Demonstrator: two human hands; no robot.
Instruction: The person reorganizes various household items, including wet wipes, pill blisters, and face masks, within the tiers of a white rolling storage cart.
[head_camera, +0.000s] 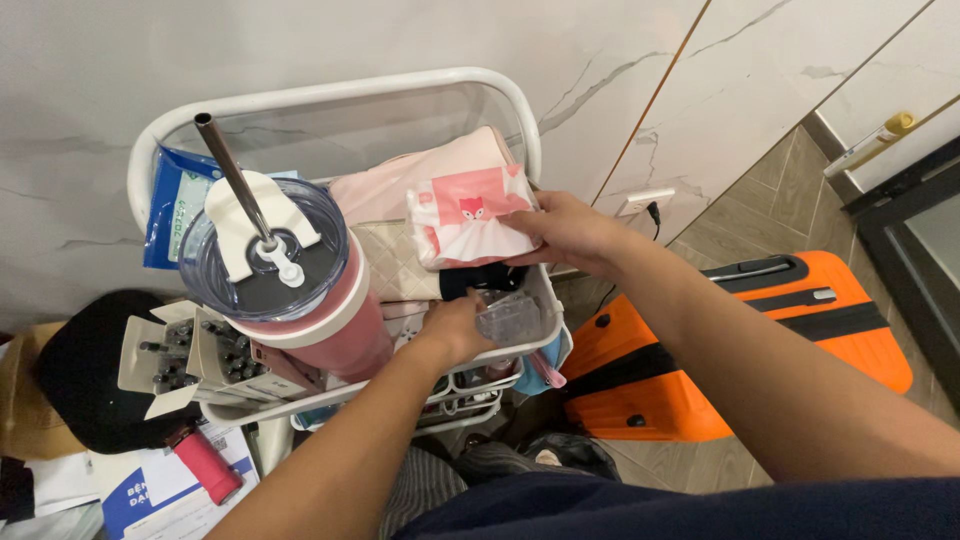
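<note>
My right hand (567, 232) grips a pink and white packet with a fox picture (466, 214), lifting its edge over the white cart tray (340, 95). Reaching down into the tray beside a clear plastic wrapper (508, 316), my left hand (455, 328) has its fingers hidden among the items, and what it touches is unclear. A beige quilted pouch (388, 258) and a folded pink cloth (400, 180) lie under the packet.
A large pink tumbler with clear lid and metal straw (290, 280) fills the tray's left side. A blue packet (172, 205) stands behind it. An open box of small bottles (185, 355) sits at the left edge. An orange suitcase (720, 340) lies on the floor to the right.
</note>
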